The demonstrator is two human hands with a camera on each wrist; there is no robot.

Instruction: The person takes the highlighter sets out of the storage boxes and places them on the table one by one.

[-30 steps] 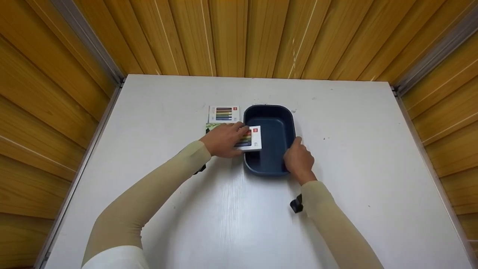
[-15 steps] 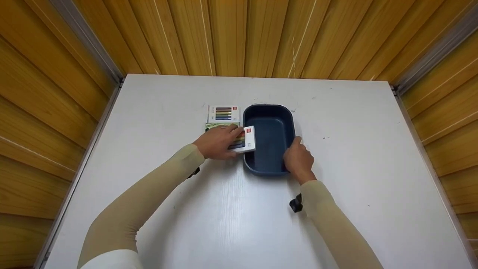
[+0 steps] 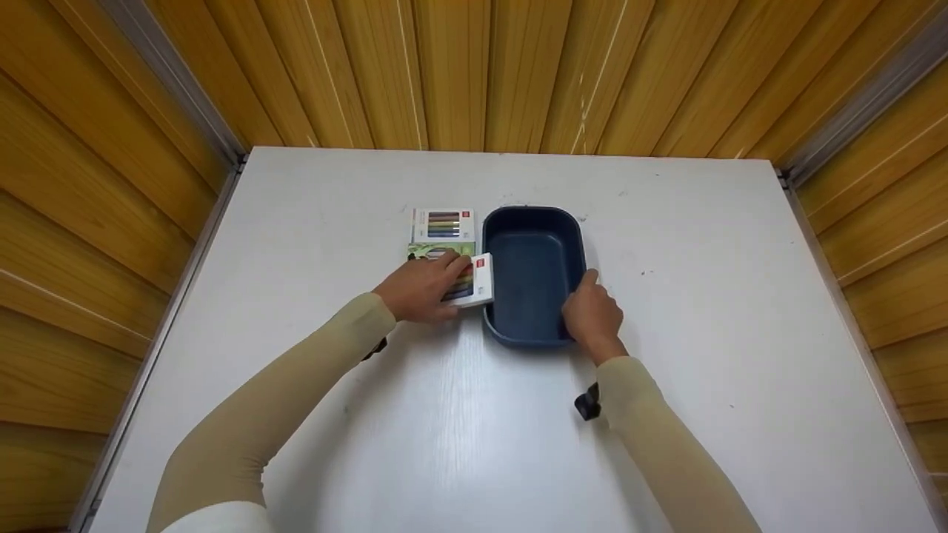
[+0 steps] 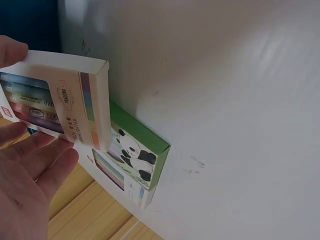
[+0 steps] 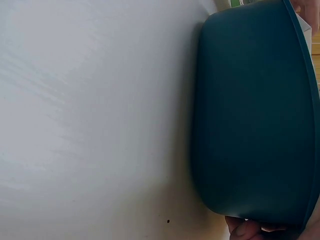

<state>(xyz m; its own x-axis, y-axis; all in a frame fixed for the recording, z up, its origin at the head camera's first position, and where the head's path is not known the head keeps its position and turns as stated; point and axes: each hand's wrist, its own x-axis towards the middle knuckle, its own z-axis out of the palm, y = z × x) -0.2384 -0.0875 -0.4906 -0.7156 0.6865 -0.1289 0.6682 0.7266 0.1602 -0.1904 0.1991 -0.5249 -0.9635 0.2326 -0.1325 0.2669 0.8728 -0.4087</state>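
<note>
My left hand (image 3: 422,287) holds a white box of highlighters (image 3: 481,280) just left of the dark blue plastic bin (image 3: 529,344). In the left wrist view the thumb lies on one side of the highlighter box (image 4: 95,107) and the fingers on the other, its window showing colored pens. Beyond it, a green panda box (image 4: 142,152) and another white highlighter box (image 4: 132,190) lie side by side on the table. My right hand (image 3: 594,314) grips the bin's right wall near the front corner. In the right wrist view, the bin's outer wall (image 5: 255,115) hides most of that hand.
The white table (image 3: 666,237) bears the bin and the boxes, with small dark specks on its surface. Wood-look panels (image 3: 452,74) rise behind its far edge and at both sides. A black wrist camera (image 3: 589,403) sits under the right sleeve.
My left hand has drawn the highlighter box leftward and slightly nearer, from over the bin to its left rim. The right hand and the bin have stayed in place.
</note>
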